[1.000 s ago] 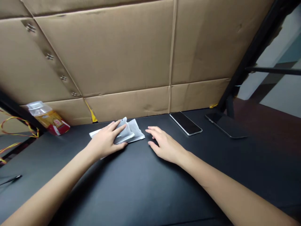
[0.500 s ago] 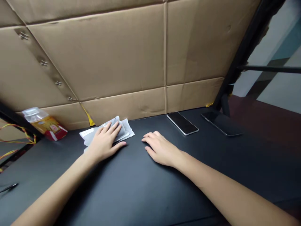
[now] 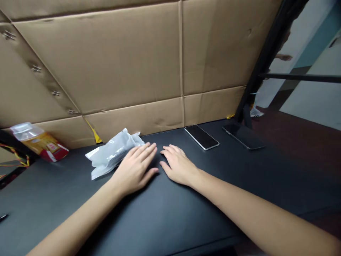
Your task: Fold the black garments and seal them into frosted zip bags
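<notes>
Black and slim, the tip of a pen-like object (image 3: pixel 3 217) pokes in at the left edge of the smooth, matte black table (image 3: pixel 173 220). Behind it loop thin yellow-and-red cables (image 3: pixel 20 158), then a jar (image 3: pixel 39 140) with a clear plastic top and a gold-and-red label, leaning before the tan cardboard panel (image 3: pixel 119 67), creased into broad rectangles. Next, near that panel, the frosted pouches (image 3: pixel 110 154) lie overlapping, pale, crinkled and glossy, their edges uneven. At their right end is the left hand (image 3: pixel 135 169), palm down, fingers together and thumb out, gripping nothing; the fingers overlap the pouches in view, and I cannot tell whether they touch. A narrow gap on, the right hand (image 3: pixel 177 165) is palm down over the table, loosely open, its fingers slightly bent, with nothing visible in it. Beyond lie a flat black phone (image 3: pixel 201 137) with a silvery rim and a darker, glossy slab (image 3: pixel 243 136) with rounded corners. Past the black post (image 3: pixel 261 67), another person's hand (image 3: pixel 284 57) shows.

Half a second ago the left hand lay spread over the pouches; it has since slid right, uncovering most of them and nearing the right hand. The other person's hand has come into view.
</notes>
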The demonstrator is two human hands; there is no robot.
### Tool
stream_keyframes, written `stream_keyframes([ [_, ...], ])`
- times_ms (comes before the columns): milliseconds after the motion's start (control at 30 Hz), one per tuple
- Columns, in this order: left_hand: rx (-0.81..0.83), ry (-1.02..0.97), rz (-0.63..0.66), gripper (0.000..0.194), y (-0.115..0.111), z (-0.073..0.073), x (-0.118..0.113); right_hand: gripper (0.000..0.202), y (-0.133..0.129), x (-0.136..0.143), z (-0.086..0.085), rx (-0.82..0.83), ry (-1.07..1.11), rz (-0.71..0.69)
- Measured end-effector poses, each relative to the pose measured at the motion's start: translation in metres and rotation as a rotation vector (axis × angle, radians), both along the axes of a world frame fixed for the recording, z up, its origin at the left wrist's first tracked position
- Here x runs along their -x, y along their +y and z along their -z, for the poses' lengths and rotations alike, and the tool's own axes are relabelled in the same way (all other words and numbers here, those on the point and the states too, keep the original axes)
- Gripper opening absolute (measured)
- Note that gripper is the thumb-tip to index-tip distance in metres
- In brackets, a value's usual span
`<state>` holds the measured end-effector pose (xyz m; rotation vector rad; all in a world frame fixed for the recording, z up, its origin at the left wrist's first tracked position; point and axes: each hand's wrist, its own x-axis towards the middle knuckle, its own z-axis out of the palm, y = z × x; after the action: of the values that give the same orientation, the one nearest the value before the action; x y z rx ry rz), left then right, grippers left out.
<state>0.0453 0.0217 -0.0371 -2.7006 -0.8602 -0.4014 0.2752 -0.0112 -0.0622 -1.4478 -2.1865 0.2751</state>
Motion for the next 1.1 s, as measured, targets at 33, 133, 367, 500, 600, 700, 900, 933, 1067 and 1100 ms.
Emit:
stream_keyframes([
  [33,0.060,-0.017,0.059,0.063,-0.008,0.004,-0.007,0.045,0.000,0.000,0.002,0.008,-0.003,-0.001],
  [133,0.191,-0.112,0.093,0.059,-0.019,0.014,-0.011,0.051,-0.002,-0.006,0.005,0.029,-0.014,-0.039],
  [367,0.265,-0.059,-0.017,0.075,-0.010,0.027,0.008,0.090,0.003,-0.035,-0.012,0.272,-0.085,-0.256],
  [500,0.260,-0.024,-0.019,0.076,-0.009,0.029,0.009,0.088,0.004,-0.036,-0.016,0.264,-0.136,-0.260],
  [600,0.268,-0.003,-0.022,0.075,-0.010,0.026,0.008,0.081,0.002,-0.033,-0.015,0.220,-0.160,-0.253],
  [700,0.270,0.035,-0.017,0.070,-0.013,0.022,0.006,0.074,0.000,-0.031,-0.011,0.179,-0.153,-0.258],
  [900,0.094,0.051,0.046,0.056,-0.015,0.008,0.006,0.065,-0.001,-0.031,-0.006,0.107,-0.121,-0.280],
  [933,0.012,0.041,0.049,0.048,-0.013,0.003,0.009,0.064,-0.001,-0.032,-0.006,0.102,-0.120,-0.282],
  [1067,-0.268,-0.007,-0.134,0.035,0.007,-0.016,0.033,0.063,-0.001,-0.031,-0.007,0.108,-0.124,-0.282],
  [1100,-0.289,0.002,-0.198,0.038,0.013,-0.019,0.041,0.063,-0.001,-0.031,-0.008,0.115,-0.125,-0.282],
])
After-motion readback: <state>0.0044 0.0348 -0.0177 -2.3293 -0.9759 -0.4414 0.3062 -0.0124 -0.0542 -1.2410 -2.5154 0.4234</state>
